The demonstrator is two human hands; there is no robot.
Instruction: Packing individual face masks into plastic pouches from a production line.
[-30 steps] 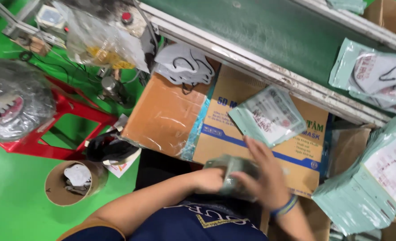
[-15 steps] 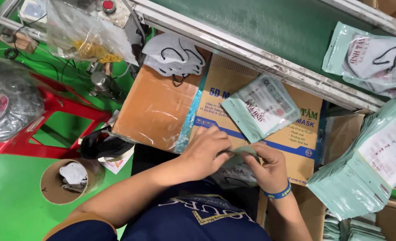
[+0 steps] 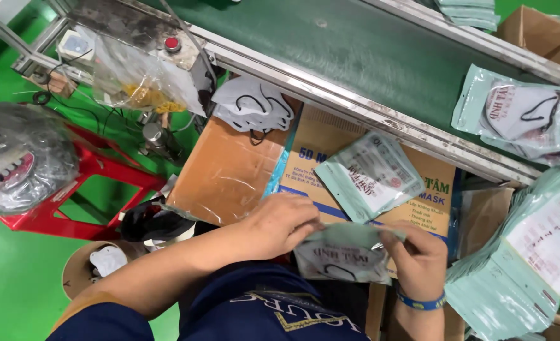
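Both hands hold one pale green plastic pouch [image 3: 346, 252] with a white mask inside, low in the middle of the view. My left hand [image 3: 283, 222] pinches its top left edge. My right hand [image 3: 418, 256], with a blue wristband, grips its right edge. Just beyond lies an empty-looking green pouch [image 3: 368, 173] on a brown cardboard box [image 3: 242, 170]. A loose pile of white masks with black ear loops [image 3: 251, 104] rests at the box's far edge.
A green conveyor belt [image 3: 355, 50] with a metal rail runs across the top. Filled pouches [image 3: 513, 113] lie on it at right. A stack of green pouches [image 3: 526, 265] sits at the right edge. A red stool [image 3: 97, 170] and a cardboard tube [image 3: 81, 275] stand on the green floor.
The pouch has been turned flat toward the camera, with the mask now showing inside. My hands have spread apart to its two edges.
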